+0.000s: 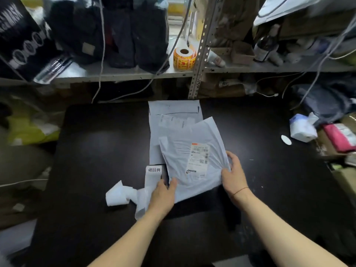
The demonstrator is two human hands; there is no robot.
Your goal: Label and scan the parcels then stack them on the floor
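Tabletop [100,151]: parcel [178,160], left hand [163,196], right hand [234,177]

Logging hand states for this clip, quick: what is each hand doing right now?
Left hand: pinches the lower left edge of the pale grey plastic mailer parcel.
Right hand: grips the same parcel's right edge.

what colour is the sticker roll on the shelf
The sticker roll is orange-yellow with red print; head view.
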